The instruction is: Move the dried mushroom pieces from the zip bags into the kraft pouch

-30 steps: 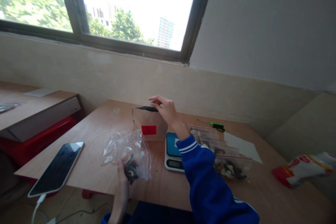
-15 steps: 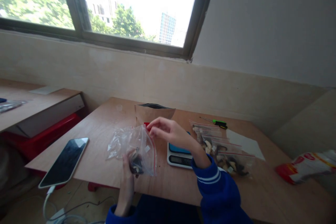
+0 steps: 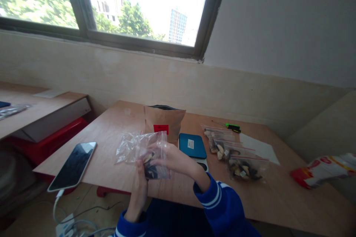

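My left hand (image 3: 141, 179) grips a clear zip bag (image 3: 162, 148) from its left side, thumb up. Low in the bag lie dark and pale pieces that look like dried mushroom (image 3: 150, 170). My right hand (image 3: 169, 159) has its fingers inside the bag, seen through the plastic beside the pieces; whether they pinch any is unclear. Another clear plastic bag (image 3: 125, 148) lies against the left of the held one. Behind stands a brown paper pouch (image 3: 175, 120) with an open top and a red label. A kitchen scale (image 3: 194, 146) with a blue top is right of it.
Several filled zip bags (image 3: 244, 168) lie right of the scale, with a white paper sheet (image 3: 260, 148) and a green-and-black screwdriver (image 3: 232, 126) behind. A red-and-white package (image 3: 319, 170) lies at far right. A plugged-in phone (image 3: 73, 166) overhangs the table's left edge.
My right hand has moved from the bag's upper edge down into the bag, to the pieces. The scale's blue top and the pouch's red label now show more fully.
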The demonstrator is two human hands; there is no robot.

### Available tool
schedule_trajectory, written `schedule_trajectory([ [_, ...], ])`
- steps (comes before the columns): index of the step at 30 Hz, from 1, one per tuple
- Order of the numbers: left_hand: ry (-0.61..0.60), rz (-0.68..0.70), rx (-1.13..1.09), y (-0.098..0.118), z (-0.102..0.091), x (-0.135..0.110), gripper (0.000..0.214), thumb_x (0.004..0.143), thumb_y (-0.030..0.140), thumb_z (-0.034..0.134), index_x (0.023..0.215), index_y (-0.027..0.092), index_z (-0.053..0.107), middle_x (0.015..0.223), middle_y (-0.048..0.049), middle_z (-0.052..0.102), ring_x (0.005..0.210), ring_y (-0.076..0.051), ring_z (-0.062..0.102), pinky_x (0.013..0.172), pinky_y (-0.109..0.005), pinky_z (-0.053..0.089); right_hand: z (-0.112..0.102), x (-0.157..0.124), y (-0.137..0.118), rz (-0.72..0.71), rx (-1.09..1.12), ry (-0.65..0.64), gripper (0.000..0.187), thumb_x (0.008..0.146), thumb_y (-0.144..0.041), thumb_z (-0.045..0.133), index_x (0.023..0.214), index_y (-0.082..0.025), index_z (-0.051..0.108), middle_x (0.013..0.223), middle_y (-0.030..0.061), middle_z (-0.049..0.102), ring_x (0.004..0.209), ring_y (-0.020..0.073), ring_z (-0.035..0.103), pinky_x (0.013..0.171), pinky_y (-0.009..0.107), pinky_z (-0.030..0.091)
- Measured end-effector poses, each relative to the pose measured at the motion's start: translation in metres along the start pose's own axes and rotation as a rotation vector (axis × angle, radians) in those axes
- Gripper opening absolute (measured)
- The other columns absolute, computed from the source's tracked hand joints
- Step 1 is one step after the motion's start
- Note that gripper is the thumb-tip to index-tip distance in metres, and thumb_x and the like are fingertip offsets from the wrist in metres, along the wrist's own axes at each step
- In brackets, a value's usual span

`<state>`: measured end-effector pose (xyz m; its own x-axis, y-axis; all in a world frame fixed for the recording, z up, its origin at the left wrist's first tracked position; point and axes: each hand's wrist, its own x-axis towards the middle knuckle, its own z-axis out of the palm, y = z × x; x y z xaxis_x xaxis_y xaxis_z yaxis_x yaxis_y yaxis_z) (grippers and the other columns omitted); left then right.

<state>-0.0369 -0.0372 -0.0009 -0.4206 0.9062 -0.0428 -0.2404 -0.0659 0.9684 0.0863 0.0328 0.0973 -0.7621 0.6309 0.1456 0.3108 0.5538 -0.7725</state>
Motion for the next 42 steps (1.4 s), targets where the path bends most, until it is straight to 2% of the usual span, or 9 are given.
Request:
schedule_trajectory([
  [4, 0.032, 0.052, 0.049, -0.009, -0.002, 0.002, 0.067, 0.083, 0.072, 0.036, 0.116, 0.02, 0.063, 0.127, -0.0116, 0.062, 0.127, -0.026, 0.051, 0.112, -0.044, 0.031, 0.008, 0.001, 0.007, -0.002, -0.03, -0.045, 0.041, 0.072, -0.019, 0.078, 0.109, -0.018, 0.062, 0.114, 0.0064, 0.064, 0.109, 0.0225, 0.059, 0.098, 0.033, 0.044],
  [9, 0.108, 0.08, 0.03, -0.01, -0.003, 0.005, 0.062, 0.082, 0.071, 0.041, 0.108, 0.018, 0.06, 0.107, -0.0121, 0.068, 0.107, -0.025, 0.063, 0.096, -0.042, 0.048, 0.015, -0.002, 0.01, 0.035, -0.05, -0.041, 0.028, 0.074, -0.009, 0.072, 0.099, -0.016, 0.063, 0.101, 0.0049, 0.065, 0.094, 0.0202, 0.063, 0.088, 0.03, 0.048],
  [11, 0.115, 0.071, 0.03, -0.008, -0.004, 0.006, 0.061, 0.082, 0.071, 0.04, 0.106, 0.018, 0.058, 0.102, -0.0108, 0.068, 0.102, -0.024, 0.064, 0.093, -0.041, 0.049, 0.016, -0.004, 0.009, 0.022, -0.059, -0.037, 0.029, 0.074, -0.009, 0.071, 0.101, -0.016, 0.062, 0.1, 0.0049, 0.065, 0.093, 0.0196, 0.063, 0.086, 0.029, 0.047],
  [15, 0.172, 0.038, 0.09, -0.004, -0.005, 0.005, 0.064, 0.079, 0.075, 0.037, 0.105, 0.019, 0.055, 0.111, -0.0115, 0.065, 0.111, -0.026, 0.059, 0.101, -0.044, 0.043, 0.015, -0.006, 0.007, 0.032, -0.069, -0.038, 0.03, 0.076, -0.026, 0.074, 0.101, -0.016, 0.059, 0.091, 0.0029, 0.065, 0.081, 0.0175, 0.061, 0.075, 0.027, 0.048],
  [18, 0.166, 0.036, 0.115, -0.001, -0.006, 0.004, 0.066, 0.078, 0.078, 0.035, 0.103, 0.02, 0.057, 0.117, -0.0119, 0.064, 0.118, -0.026, 0.055, 0.107, -0.044, 0.037, 0.013, -0.007, 0.004, 0.035, -0.064, -0.057, 0.023, 0.088, -0.039, 0.061, 0.093, -0.016, 0.059, 0.085, 0.0023, 0.064, 0.076, 0.0162, 0.06, 0.073, 0.027, 0.047],
  [21, 0.14, 0.059, 0.131, -0.001, -0.006, 0.003, 0.065, 0.08, 0.076, 0.033, 0.099, 0.019, 0.058, 0.107, -0.0104, 0.067, 0.108, -0.024, 0.061, 0.1, -0.041, 0.043, 0.013, -0.006, 0.004, 0.031, -0.04, -0.036, 0.028, 0.094, -0.041, 0.05, 0.09, -0.015, 0.06, 0.087, 0.0037, 0.064, 0.078, 0.0168, 0.061, 0.077, 0.028, 0.047],
  [28, 0.137, 0.104, 0.137, 0.001, -0.005, 0.002, 0.059, 0.083, 0.072, 0.034, 0.102, 0.02, 0.055, 0.096, -0.007, 0.067, 0.092, -0.021, 0.064, 0.086, -0.038, 0.051, 0.012, -0.007, 0.016, 0.07, 0.174, -0.009, 0.031, 0.088, -0.042, 0.059, 0.104, -0.016, 0.067, 0.103, 0.0061, 0.071, 0.092, 0.0201, 0.066, 0.085, 0.032, 0.05],
  [35, 0.175, 0.092, 0.144, 0.003, -0.006, 0.001, 0.058, 0.082, 0.072, 0.037, 0.09, 0.019, 0.058, 0.08, -0.0041, 0.066, 0.077, -0.02, 0.065, 0.074, -0.036, 0.053, 0.007, -0.012, 0.023, 0.157, 0.289, -0.09, 0.032, 0.082, -0.042, 0.066, 0.094, -0.012, 0.071, 0.094, 0.0068, 0.073, 0.083, 0.0198, 0.066, 0.074, 0.03, 0.052],
  [42, 0.193, 0.062, 0.066, -0.002, -0.006, 0.004, 0.065, 0.079, 0.075, 0.04, 0.093, 0.016, 0.06, 0.087, -0.0078, 0.068, 0.09, -0.023, 0.065, 0.085, -0.038, 0.05, 0.014, -0.013, 0.029, 0.124, 0.405, -0.093, 0.03, 0.077, -0.038, 0.072, 0.094, -0.014, 0.067, 0.093, 0.0055, 0.07, 0.086, 0.0193, 0.066, 0.08, 0.033, 0.053],
])
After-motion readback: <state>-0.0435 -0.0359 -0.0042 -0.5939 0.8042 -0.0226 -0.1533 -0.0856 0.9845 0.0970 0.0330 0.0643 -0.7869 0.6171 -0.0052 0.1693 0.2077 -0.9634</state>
